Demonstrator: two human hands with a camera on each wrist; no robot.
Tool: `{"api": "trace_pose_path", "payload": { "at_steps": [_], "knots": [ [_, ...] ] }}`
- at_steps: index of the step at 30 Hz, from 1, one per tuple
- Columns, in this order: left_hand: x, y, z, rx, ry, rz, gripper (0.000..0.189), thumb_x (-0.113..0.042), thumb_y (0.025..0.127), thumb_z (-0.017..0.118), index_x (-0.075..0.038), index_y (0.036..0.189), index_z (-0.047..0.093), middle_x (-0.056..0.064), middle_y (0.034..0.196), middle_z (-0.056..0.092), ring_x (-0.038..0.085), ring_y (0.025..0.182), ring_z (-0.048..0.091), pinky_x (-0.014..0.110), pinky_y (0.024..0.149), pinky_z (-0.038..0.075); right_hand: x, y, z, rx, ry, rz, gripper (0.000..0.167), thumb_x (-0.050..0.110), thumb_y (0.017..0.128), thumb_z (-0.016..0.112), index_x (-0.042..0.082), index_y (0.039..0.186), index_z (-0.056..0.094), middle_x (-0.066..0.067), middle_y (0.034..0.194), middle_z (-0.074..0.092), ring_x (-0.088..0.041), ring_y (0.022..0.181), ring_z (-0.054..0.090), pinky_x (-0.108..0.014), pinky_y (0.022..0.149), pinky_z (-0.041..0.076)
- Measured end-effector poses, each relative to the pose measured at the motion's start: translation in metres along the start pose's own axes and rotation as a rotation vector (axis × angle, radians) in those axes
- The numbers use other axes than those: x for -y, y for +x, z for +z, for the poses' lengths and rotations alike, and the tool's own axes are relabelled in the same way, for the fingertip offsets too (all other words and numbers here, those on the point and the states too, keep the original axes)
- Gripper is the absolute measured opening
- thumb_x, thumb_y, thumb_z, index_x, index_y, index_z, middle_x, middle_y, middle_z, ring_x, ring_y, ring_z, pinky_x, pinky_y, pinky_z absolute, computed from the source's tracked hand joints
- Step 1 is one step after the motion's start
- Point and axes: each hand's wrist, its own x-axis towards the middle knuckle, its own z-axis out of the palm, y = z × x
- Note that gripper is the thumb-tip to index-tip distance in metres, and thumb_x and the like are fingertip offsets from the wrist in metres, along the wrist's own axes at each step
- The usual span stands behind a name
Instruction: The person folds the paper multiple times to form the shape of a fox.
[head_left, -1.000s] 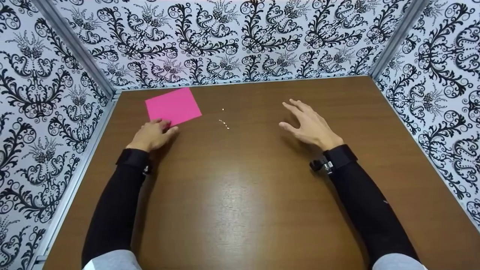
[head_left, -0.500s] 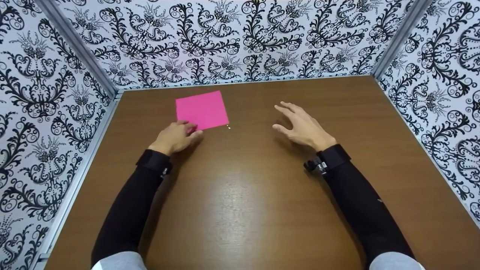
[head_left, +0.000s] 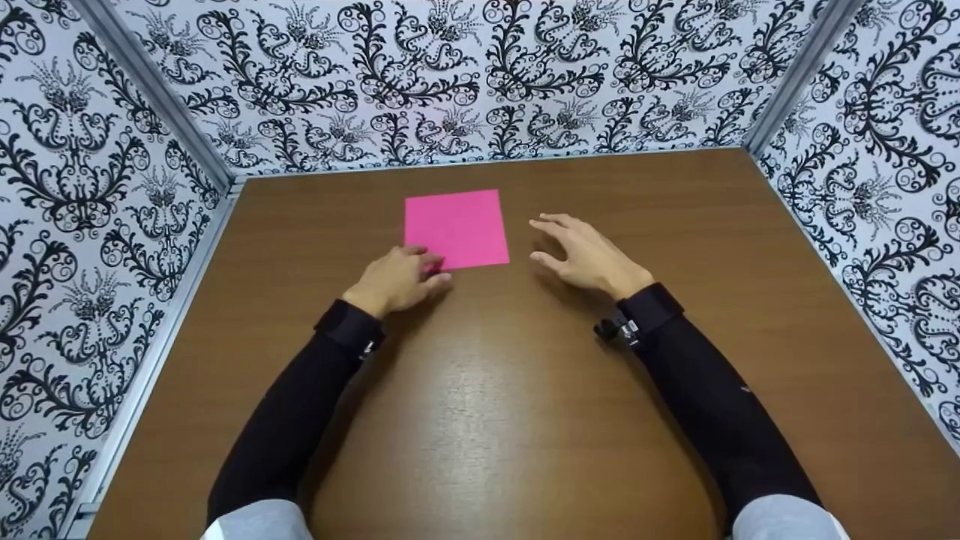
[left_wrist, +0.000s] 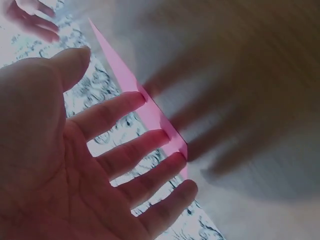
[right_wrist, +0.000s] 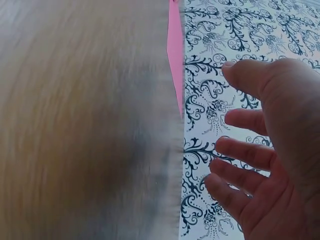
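Biggest first: the far wall (head_left: 480, 75) and the two side walls stand dressed in black scrollwork on white, with a grey metal post (head_left: 154, 90) rising at the far left corner. Below spreads the brown wooden table (head_left: 480, 420), light glinting off its near middle. In from the near side come two arms, the left black sleeve (head_left: 285, 420) and the right black sleeve (head_left: 727, 405), with pale grey cloth (head_left: 259, 517) at the near end of each.

And here's the pink sheet (head_left: 461, 229), lying on the far part of the table, around the middle between left and right! The left hand (head_left: 397, 280) is at its near left corner: grip spread, fingers apart and fairly straight, fingertips touching the paper, thumb out just beside the near edge. Across from it, the right hand (head_left: 589, 255) hangs over the table just right of the sheet, apart from it, grip spread too, fingers relaxed and thumb well away from them. Smallest of all, a dark little device (head_left: 615, 330) juts from the black band (head_left: 651, 307) on the right wrist.
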Motion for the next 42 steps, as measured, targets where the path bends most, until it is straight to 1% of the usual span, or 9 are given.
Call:
{"api": "trace_pose_path", "payload": {
  "at_steps": [10, 17, 21, 26, 31, 32, 36, 38, 42],
  "knots": [
    [-0.033, 0.002, 0.007, 0.033, 0.033, 0.067, 0.065, -0.058, 0.119, 0.059, -0.021, 0.172, 0.059, 0.02, 0.185, 0.046, 0.054, 0.17, 0.045, 0.068, 0.142, 0.036, 0.006, 0.008, 0.008, 0.049, -0.015, -0.029, 0.062, 0.033, 0.117, 0.07, 0.002, 0.169, 0.057, -0.027, 0.178, 0.052, -0.047, 0.168, 0.05, -0.063, 0.143, 0.037],
    [-0.05, -0.004, 0.01, 0.022, 0.066, 0.109, 0.059, -0.053, 0.119, 0.062, -0.021, 0.169, 0.064, 0.021, 0.18, 0.053, 0.051, 0.166, 0.051, 0.07, 0.129, 0.053, 0.009, 0.011, 0.013, 0.062, -0.02, -0.071, 0.055, 0.029, 0.116, 0.075, -0.002, 0.16, 0.066, -0.029, 0.165, 0.065, -0.046, 0.158, 0.061, -0.059, 0.139, 0.045],
    [-0.056, -0.007, 0.011, 0.008, 0.09, 0.135, 0.056, -0.053, 0.119, 0.063, -0.021, 0.165, 0.068, 0.021, 0.176, 0.058, 0.051, 0.162, 0.056, 0.068, 0.126, 0.057, 0.007, 0.01, 0.016, 0.059, -0.009, -0.118, 0.045, 0.022, 0.114, 0.076, -0.005, 0.15, 0.073, -0.03, 0.154, 0.072, -0.047, 0.148, 0.069, -0.059, 0.132, 0.053],
    [-0.061, -0.009, 0.013, 0.004, 0.106, 0.143, 0.054, -0.053, 0.119, 0.064, -0.022, 0.162, 0.07, 0.02, 0.173, 0.061, 0.049, 0.156, 0.06, 0.067, 0.121, 0.061, -0.002, 0.011, 0.021, 0.035, 0.029, -0.203, 0.033, 0.02, 0.113, 0.075, -0.002, 0.138, 0.081, -0.024, 0.139, 0.08, -0.042, 0.135, 0.076, -0.056, 0.123, 0.06],
    [-0.062, -0.01, 0.013, 0.003, 0.091, 0.141, 0.053, -0.053, 0.118, 0.066, -0.02, 0.158, 0.073, 0.019, 0.172, 0.062, 0.047, 0.154, 0.061, 0.065, 0.12, 0.061, -0.003, 0.009, 0.022, 0.046, 0.023, -0.192, 0.031, 0.016, 0.114, 0.074, -0.002, 0.138, 0.082, -0.025, 0.139, 0.08, -0.042, 0.134, 0.077, -0.055, 0.123, 0.061],
    [-0.061, -0.01, 0.013, 0.004, 0.085, 0.141, 0.052, -0.053, 0.118, 0.066, -0.02, 0.157, 0.074, 0.019, 0.172, 0.063, 0.047, 0.155, 0.061, 0.065, 0.121, 0.061, 0.005, 0.005, 0.017, 0.056, 0.0, -0.17, 0.03, 0.01, 0.112, 0.075, -0.005, 0.137, 0.081, -0.028, 0.14, 0.079, -0.047, 0.134, 0.076, -0.059, 0.122, 0.061],
    [-0.06, -0.009, 0.011, 0.006, 0.06, 0.139, 0.05, -0.05, 0.118, 0.066, -0.018, 0.155, 0.075, 0.018, 0.171, 0.064, 0.045, 0.156, 0.061, 0.063, 0.127, 0.057, 0.005, 0.003, 0.017, 0.076, -0.019, -0.145, 0.029, 0.01, 0.113, 0.074, -0.004, 0.137, 0.082, -0.027, 0.143, 0.078, -0.045, 0.136, 0.076, -0.056, 0.124, 0.061],
    [-0.059, -0.008, 0.01, 0.004, 0.044, 0.136, 0.049, -0.049, 0.118, 0.067, -0.018, 0.155, 0.074, 0.017, 0.171, 0.064, 0.044, 0.158, 0.061, 0.063, 0.133, 0.052, 0.006, 0.002, 0.017, 0.08, -0.026, -0.146, 0.027, 0.01, 0.113, 0.075, -0.003, 0.135, 0.083, -0.026, 0.142, 0.079, -0.044, 0.136, 0.076, -0.056, 0.124, 0.061],
    [-0.057, -0.004, 0.008, -0.009, 0.025, 0.12, 0.051, -0.048, 0.117, 0.068, -0.018, 0.158, 0.072, 0.016, 0.171, 0.064, 0.043, 0.159, 0.06, 0.065, 0.131, 0.053, 0.01, 0.0, 0.016, 0.076, -0.04, -0.168, 0.023, 0.01, 0.112, 0.076, -0.003, 0.128, 0.086, -0.025, 0.136, 0.081, -0.043, 0.131, 0.078, -0.057, 0.121, 0.061]
  ]
}}
